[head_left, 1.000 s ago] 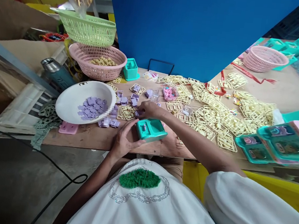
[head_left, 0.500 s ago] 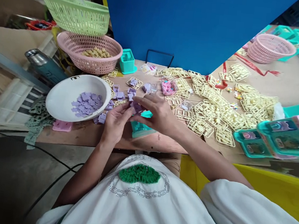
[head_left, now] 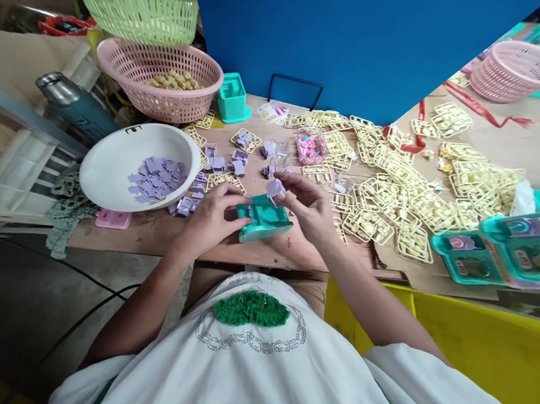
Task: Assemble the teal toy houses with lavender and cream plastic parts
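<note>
Both forearms come in from the bottom edge, bent at the elbows, and meet at the near edge of the desk (head_left: 141,237). Left hand (head_left: 210,218) is palm down with its fingers curled round the left end of the teal housing (head_left: 264,219), gripping it; the housing sits tilted, low over the desk. The housing is hard, glossy moulded plastic, boxy with a recessed top. Right hand (head_left: 311,206) is wrist up, with thumb and first fingers pinched shut on a lilac piece (head_left: 275,188), a small flat squarish bit of matte plastic held just above the housing's far edge. Whether the piece touches the housing is unclear.

To the left, a smooth round white bowl (head_left: 109,172) holds more lilac pieces (head_left: 156,178). A pink basket (head_left: 164,104) of lattice plastic stands behind it. Cream sprue frames (head_left: 397,189), thin and grid-like, are heaped to the right.
</note>
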